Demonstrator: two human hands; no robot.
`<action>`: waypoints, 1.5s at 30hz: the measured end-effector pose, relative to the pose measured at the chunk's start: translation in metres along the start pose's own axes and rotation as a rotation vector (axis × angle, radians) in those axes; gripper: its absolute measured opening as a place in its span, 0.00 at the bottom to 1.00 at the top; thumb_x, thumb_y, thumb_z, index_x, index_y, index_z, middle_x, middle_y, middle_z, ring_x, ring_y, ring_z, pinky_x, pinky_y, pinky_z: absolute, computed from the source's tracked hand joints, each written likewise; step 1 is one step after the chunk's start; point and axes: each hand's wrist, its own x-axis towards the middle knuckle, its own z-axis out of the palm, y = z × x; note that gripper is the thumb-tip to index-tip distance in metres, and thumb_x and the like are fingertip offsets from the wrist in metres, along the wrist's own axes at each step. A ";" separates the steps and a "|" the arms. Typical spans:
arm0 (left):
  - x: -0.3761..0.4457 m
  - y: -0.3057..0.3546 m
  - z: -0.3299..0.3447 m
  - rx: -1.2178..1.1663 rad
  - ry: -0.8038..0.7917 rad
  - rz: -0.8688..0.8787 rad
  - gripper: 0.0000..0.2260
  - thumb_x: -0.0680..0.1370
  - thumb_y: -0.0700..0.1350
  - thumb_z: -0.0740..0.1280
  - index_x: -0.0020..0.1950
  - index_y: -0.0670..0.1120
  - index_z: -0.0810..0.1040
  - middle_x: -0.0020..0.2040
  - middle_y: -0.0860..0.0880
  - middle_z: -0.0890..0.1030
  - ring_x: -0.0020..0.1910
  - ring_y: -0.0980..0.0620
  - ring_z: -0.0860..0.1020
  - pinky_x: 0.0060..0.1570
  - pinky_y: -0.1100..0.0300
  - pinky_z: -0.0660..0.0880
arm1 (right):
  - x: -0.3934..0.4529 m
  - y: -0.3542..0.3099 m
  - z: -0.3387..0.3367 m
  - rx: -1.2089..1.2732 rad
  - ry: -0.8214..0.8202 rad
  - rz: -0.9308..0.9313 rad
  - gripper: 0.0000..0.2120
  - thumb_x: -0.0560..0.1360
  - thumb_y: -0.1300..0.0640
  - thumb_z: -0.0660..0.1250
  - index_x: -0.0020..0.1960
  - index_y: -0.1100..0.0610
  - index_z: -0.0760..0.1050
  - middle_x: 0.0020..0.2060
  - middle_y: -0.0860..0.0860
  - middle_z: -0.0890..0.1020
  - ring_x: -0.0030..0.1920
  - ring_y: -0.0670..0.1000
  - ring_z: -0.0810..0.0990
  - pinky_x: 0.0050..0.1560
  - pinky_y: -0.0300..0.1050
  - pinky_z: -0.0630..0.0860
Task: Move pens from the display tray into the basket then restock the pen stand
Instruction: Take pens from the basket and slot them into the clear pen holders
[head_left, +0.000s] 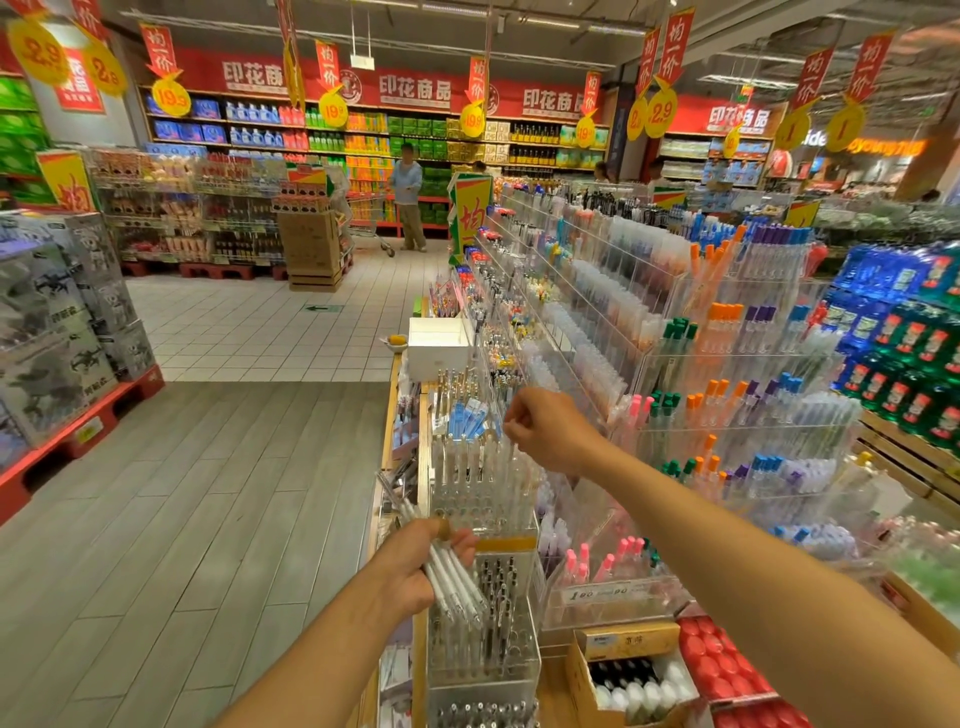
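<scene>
White pens (451, 574) sit bunched in the left hand (415, 566), fingers curled around them, at 7 o'clock of the clear pen stand (480, 499). At 1 o'clock above the stand, the right hand (545, 428) pinches something too small to tell.

Both forearms bare, no sleeves showing.

Supermarket: stocked shelves (363, 135), hanging price signs (475, 98), shopping cart (369, 218), stationery display (597, 312).
</scene>
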 end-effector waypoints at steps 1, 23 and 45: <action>0.000 0.000 0.000 0.002 -0.007 0.000 0.06 0.78 0.31 0.63 0.53 0.31 0.76 0.39 0.35 0.83 0.37 0.43 0.83 0.38 0.50 0.82 | 0.000 0.001 0.003 -0.013 -0.010 -0.005 0.03 0.80 0.57 0.63 0.48 0.55 0.73 0.40 0.49 0.78 0.40 0.49 0.76 0.36 0.41 0.72; -0.014 0.001 0.014 -0.006 -0.191 0.024 0.09 0.78 0.33 0.64 0.46 0.30 0.83 0.47 0.34 0.85 0.50 0.42 0.83 0.54 0.53 0.79 | -0.004 -0.019 0.029 -0.092 -0.184 -0.080 0.10 0.79 0.53 0.66 0.56 0.55 0.81 0.46 0.47 0.82 0.41 0.45 0.77 0.42 0.38 0.72; -0.008 0.004 0.005 -0.098 0.050 0.034 0.13 0.79 0.37 0.65 0.37 0.35 0.82 0.30 0.43 0.79 0.23 0.50 0.78 0.27 0.57 0.80 | -0.010 0.000 0.012 0.330 0.067 0.090 0.04 0.79 0.57 0.66 0.45 0.53 0.73 0.40 0.48 0.78 0.38 0.46 0.76 0.39 0.40 0.71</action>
